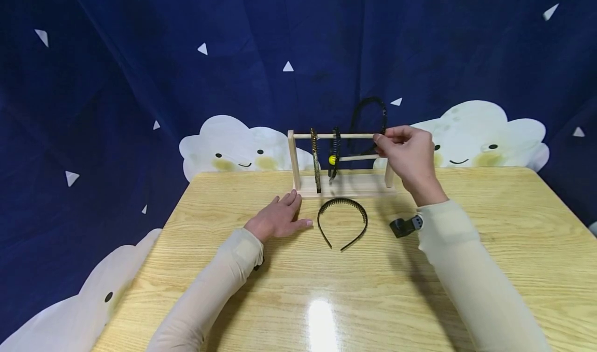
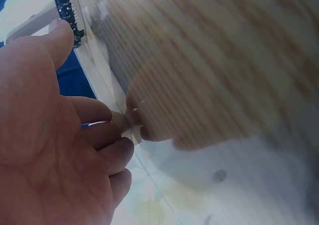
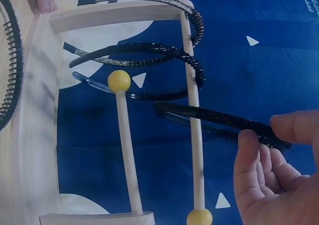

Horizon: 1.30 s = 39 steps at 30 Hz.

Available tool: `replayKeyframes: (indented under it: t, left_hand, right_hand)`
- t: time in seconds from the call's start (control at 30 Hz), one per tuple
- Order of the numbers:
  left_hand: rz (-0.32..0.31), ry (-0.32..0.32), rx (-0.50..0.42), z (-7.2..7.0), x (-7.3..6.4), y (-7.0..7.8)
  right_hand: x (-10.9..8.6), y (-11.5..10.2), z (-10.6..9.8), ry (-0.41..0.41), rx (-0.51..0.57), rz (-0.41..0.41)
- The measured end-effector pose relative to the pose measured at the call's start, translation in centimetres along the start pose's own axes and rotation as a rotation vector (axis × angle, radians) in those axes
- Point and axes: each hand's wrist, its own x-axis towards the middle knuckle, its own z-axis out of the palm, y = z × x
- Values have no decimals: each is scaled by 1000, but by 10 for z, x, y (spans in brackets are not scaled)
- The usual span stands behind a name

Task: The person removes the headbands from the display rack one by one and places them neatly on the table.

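One glittery black curved headband (image 3: 222, 118), pinched by right hand (image 3: 286, 185); legs point from grip across pale wooden upper rod (image 3: 198, 158).

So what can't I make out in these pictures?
Head: the top of the right wooden upright, hidden by the right hand.
Left wrist: most of the glittery headband, cut off by the top edge.
Right wrist: the ends of the loose headband, cut off by the left edge.
Right wrist: the writing on the curtain, too small to read.
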Motion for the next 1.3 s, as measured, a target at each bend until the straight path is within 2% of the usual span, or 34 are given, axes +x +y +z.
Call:
replayKeyframes:
  t: [0.53, 0.7, 1.1, 1.3]
  left_hand:
    - [3, -3, -8, 1, 1, -1]
    - [1, -3, -4, 2, 2, -2]
    - [1, -4, -8, 0, 1, 0]
    - [-3, -3, -6, 1, 1, -1]
  right_hand:
    - [1, -3, -7, 82, 137, -45]
    - [1, -4, -13, 92, 229, -52]
    - [-3, 1, -35, 74, 431, -39]
    - [-6, 4, -46, 43, 441, -10]
